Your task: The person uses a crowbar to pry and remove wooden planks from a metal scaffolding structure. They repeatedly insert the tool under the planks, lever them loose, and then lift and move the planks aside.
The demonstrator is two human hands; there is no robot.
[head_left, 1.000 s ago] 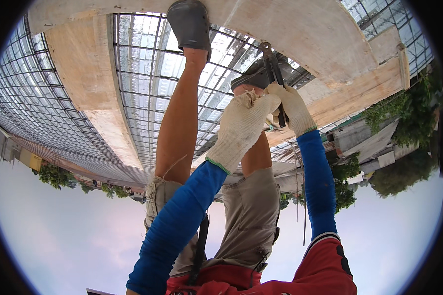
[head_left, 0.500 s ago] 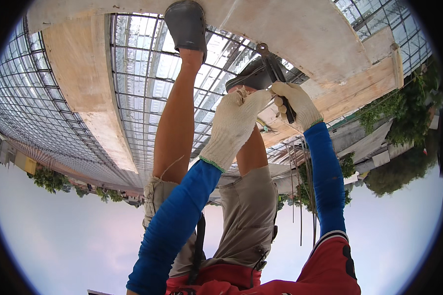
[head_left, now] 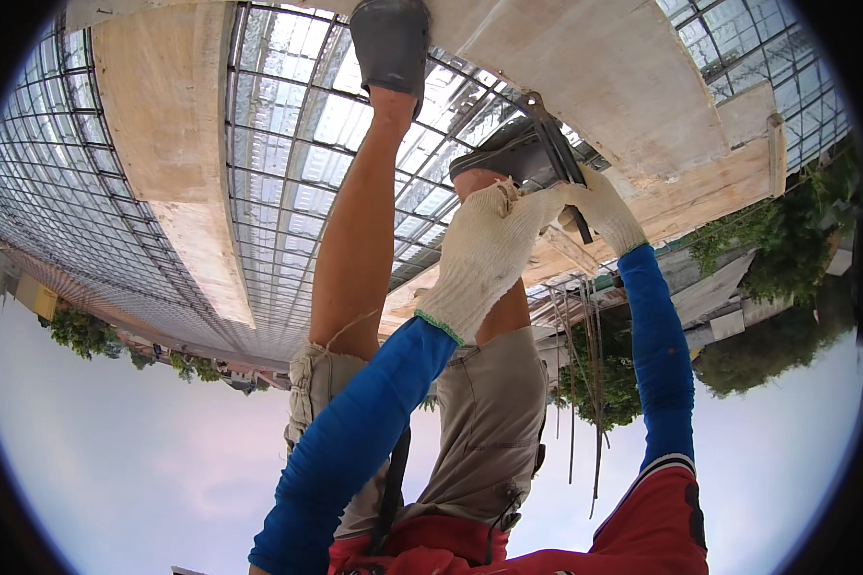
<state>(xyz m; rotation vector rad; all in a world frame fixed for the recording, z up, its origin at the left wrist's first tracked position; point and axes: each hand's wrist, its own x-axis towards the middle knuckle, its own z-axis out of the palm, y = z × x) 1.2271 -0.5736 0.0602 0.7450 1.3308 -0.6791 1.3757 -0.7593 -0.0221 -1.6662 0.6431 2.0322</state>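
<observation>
My right hand (head_left: pixel 609 213), in a cream knitted glove, is closed around a dark long metal hand tool (head_left: pixel 552 142). The tool has a rounded far end and slim bars; its exact kind does not show. My left hand (head_left: pixel 494 247), gloved alike, reaches across with its fingers closed and meets the right hand beside the tool. What those fingers hold, if anything, is hidden. Both hands are above my right shoe (head_left: pixel 503 153), over a grid of steel reinforcing bars (head_left: pixel 276 125).
A plywood board (head_left: pixel 585 67) lies under my left shoe (head_left: pixel 391 43) and extends to the right. Another plywood strip (head_left: pixel 163 115) crosses the bar grid at left. Several thin rods (head_left: pixel 594 383) show behind my right arm, near green trees (head_left: pixel 767 355).
Both hands and the tool appear shifted a little right and down, along with my legs and the surroundings. My left fingers now overlap the right hand more closely.
</observation>
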